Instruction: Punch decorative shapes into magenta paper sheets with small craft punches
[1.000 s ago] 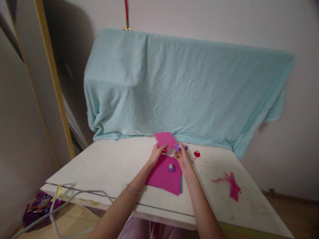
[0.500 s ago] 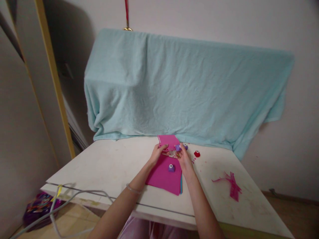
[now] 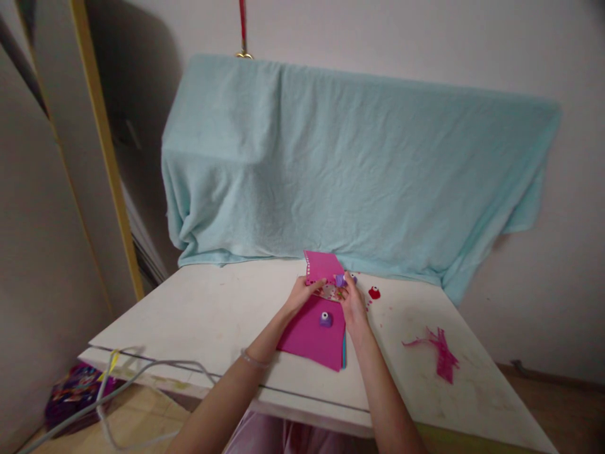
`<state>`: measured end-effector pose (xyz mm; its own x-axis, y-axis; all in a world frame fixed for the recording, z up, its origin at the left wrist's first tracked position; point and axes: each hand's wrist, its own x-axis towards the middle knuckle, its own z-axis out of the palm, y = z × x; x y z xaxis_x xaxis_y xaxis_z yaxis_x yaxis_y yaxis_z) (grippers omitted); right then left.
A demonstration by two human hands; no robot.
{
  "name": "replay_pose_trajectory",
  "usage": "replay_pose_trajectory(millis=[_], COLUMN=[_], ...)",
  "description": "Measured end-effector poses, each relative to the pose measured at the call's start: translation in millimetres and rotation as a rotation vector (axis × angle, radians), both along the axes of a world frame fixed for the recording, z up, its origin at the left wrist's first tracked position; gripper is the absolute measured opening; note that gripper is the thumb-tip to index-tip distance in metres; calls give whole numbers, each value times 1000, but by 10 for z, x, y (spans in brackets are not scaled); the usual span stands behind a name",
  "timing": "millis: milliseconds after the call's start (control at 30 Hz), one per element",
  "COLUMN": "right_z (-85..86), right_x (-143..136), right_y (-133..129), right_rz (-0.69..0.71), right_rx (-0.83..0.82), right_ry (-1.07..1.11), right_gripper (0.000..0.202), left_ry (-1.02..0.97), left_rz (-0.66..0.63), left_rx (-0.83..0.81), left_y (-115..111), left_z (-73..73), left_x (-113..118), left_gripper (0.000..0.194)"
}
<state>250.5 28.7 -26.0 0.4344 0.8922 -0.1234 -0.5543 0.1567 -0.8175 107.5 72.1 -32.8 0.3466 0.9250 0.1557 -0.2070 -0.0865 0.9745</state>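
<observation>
My left hand (image 3: 302, 295) pinches the lower left part of a pink paper sheet (image 3: 324, 266) that has holes along its left and lower edges. My right hand (image 3: 350, 299) is closed on a small purple punch (image 3: 341, 280) at the sheet's right edge. Beneath my hands lies a stack of magenta paper (image 3: 309, 334) with a blue edge showing at its right. A second purple punch (image 3: 326, 319) with a white top stands on the stack. Small cut pieces lie between my hands, too small to tell apart.
Right of my hands a red punch (image 3: 374, 292) sits on the white table (image 3: 227, 309). Pink paper scraps (image 3: 443, 358) lie farther right. A light blue cloth (image 3: 359, 164) hangs behind the table. A grey cable (image 3: 155, 363) crosses the front left edge.
The pink sheet has moved slightly to the right and up with my left hand. My right hand keeps hold of the purple punch, nearly in place.
</observation>
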Motion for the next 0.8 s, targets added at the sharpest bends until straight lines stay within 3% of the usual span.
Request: replay_pose_trajectory(millis=[200,800], right_z=[10,47], right_x=[-5,-27], right_y=[-2,-24], right_rz=[19,68], right_rx=[3,-3], right_ry=[7,-10], right_gripper=[35,35], left_ry=[15,18], left_rz=[36,-21], left_rx=[-9,23], left_y=[16,62], left_z=[-8,-63], left_x=[-6,-8], left_gripper=[40,48])
